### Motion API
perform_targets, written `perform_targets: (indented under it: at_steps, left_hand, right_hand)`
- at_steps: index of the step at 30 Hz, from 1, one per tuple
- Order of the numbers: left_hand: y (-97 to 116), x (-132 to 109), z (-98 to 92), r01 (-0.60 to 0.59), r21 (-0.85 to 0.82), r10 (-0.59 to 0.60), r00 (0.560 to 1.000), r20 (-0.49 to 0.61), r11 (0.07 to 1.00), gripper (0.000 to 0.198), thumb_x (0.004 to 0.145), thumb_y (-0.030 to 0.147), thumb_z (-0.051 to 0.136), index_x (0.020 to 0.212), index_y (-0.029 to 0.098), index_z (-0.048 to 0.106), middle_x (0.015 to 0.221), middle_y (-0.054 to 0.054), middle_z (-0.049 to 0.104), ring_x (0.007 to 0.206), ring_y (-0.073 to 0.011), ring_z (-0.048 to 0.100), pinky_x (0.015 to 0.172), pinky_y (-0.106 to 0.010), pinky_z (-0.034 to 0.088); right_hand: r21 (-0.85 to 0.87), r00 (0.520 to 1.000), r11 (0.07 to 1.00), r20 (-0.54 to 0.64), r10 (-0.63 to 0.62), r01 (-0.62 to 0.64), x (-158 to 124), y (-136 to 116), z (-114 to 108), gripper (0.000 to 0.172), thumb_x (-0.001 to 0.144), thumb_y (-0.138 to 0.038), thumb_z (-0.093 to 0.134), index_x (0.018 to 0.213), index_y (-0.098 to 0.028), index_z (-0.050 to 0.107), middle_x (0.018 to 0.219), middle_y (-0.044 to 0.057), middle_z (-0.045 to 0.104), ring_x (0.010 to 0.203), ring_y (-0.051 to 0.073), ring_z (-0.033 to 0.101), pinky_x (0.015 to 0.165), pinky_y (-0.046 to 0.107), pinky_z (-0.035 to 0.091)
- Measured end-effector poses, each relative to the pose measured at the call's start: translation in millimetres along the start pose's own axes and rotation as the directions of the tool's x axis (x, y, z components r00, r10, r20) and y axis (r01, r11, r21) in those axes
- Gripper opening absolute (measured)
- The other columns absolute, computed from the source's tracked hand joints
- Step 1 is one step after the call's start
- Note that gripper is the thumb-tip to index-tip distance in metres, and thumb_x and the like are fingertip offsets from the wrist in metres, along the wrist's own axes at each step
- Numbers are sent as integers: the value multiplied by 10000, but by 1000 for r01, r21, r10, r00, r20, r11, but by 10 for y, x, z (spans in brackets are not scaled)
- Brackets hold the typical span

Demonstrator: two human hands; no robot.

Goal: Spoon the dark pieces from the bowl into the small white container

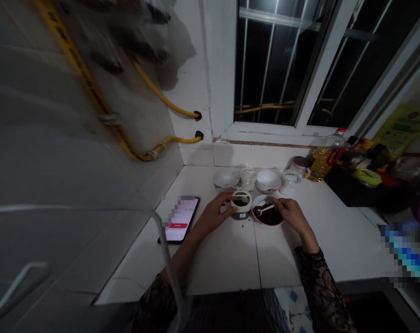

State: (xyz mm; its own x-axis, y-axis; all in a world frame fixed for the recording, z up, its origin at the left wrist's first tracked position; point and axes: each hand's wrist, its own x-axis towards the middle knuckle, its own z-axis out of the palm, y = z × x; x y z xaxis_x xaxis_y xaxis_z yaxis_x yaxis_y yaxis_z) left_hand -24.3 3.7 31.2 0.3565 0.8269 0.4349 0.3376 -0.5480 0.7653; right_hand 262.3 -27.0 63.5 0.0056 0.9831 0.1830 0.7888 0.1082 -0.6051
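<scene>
My left hand is closed round the left side of a small clear jar with a pale rim, which stands on the white tiled counter. Dark contents show through the jar's open top. In my right hand is a small white spoon, its bowl resting over dark reddish-brown grains. Those grains fill much of a white bowl with a pinkish outside, just right of the jar. A few dark crumbs lie on the counter in front of the jar.
Behind my hands stand two white bowls and two clear jars. A lit phone lies at left. An oil bottle and a black box of condiments occupy the right back. A pale cable crosses the left foreground.
</scene>
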Motion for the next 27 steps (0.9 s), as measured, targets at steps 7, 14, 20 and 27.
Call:
perform_targets:
  at_steps: [7, 14, 20, 27]
  left_hand:
    - [-40, 5, 12, -4, 4, 4, 1000, -3, 1000, 243, 877, 399, 630, 1053, 232, 625, 1361, -94, 624, 1189, -259, 636, 872, -389, 575]
    - [4, 3, 1, 13, 14, -13, 1000, 5, 1000, 234, 876, 390, 627, 1049, 232, 626, 1362, -91, 625, 1178, -264, 643, 852, -381, 584]
    - [-15, 6, 0, 9, 8, -9, 1000, 3, 1000, 244, 871, 395, 630, 1048, 227, 626, 1358, -105, 625, 1184, -269, 640, 840, -381, 588]
    - [-2, 5, 7, 5, 6, -5, 1000, 6, 1000, 226, 872, 382, 627, 1034, 225, 622, 1357, -109, 624, 1169, -264, 643, 846, -385, 577]
  right_hand:
    - [167, 998, 984, 2, 61, -60, 34, 34, -23, 503, 791, -654, 420, 529, -230, 480, 473, -20, 424, 507, 134, 382, 511, 268, 285]
    - [283, 992, 952, -3, 122, -117, 41, 45, -48, 491, 741, -665, 477, 515, -229, 466, 458, -45, 370, 468, 107, 320, 475, 263, 252]
    - [452, 981, 872, 54, 185, -189, 58, 88, -70, 526, 677, -718, 561, 514, -228, 460, 415, -59, 351, 411, 83, 262, 416, 250, 187]
    - [488, 972, 842, 81, 221, -232, 68, 83, -58, 525, 641, -720, 593, 510, -229, 461, 411, -66, 349, 395, 72, 251, 403, 246, 164]
